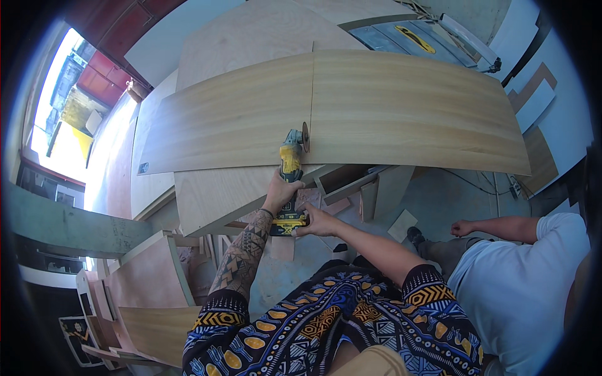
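Two hands grip a yellow grinder [290, 182], the left hand [280, 190] wrapped around its body, the right hand [315, 220] closed at its base, its disc [305, 136] in the panel [351, 116] slot, where twisting could bind it and kick back.

a large wood panel [401, 106] lies across the workbench, on top of other boards [213, 194]. a cordless grinder [291, 182] sits at the panel's near edge, left hand [279, 191] around its body, right hand [315, 222] at its base. another person [520, 276] crouches to the right, offcuts [370, 194] between.
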The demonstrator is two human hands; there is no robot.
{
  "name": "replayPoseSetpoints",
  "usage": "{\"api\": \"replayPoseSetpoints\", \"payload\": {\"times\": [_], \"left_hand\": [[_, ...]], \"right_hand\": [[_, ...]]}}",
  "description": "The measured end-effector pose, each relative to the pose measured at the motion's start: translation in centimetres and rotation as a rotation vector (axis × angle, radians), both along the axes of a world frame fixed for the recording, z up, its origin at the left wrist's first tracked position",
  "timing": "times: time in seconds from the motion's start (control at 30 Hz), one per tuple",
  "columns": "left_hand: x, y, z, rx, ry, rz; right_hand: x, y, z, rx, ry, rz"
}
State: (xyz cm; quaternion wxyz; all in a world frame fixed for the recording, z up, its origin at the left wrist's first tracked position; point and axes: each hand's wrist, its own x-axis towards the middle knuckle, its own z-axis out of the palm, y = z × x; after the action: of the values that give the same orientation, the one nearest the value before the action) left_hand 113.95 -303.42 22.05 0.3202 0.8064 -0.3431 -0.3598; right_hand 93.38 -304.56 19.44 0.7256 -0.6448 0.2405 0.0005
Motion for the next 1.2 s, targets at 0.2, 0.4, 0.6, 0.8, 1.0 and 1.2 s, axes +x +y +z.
{"api": "replayPoseSetpoints", "payload": {"times": [0.2, 0.4, 0.6, 0.8, 1.0, 1.2], "left_hand": [[0.3, 0.0, 5.8, -0.163, 0.176, 0.178], [7.6, 3.3, 8.6, -0.493, -0.176, 0.458], [17.1, 7.6, 6.4, -0.643, -0.495, 0.628], [23.5, 12.1, 1.6, -0.575, -0.585, 0.807], [21.8, 9.2, 2.2, -0.341, -0.665, 0.814], [23.1, 11.1, 2.3, -0.429, -0.631, 0.819]], "right_hand": [[-0.1, -1.5, 4.2, -0.119, 0.009, 0.055], [-6.5, -0.9, 2.8, -0.112, 0.102, -0.165], [-23.1, 3.3, -5.3, -0.107, 0.497, -0.399], [-35.9, 13.3, -11.8, 0.019, 0.883, -0.904], [-38.4, 19.4, -11.0, 0.282, 0.965, -1.076], [-35.5, 20.8, -12.7, 0.135, 0.835, -1.081]]}}
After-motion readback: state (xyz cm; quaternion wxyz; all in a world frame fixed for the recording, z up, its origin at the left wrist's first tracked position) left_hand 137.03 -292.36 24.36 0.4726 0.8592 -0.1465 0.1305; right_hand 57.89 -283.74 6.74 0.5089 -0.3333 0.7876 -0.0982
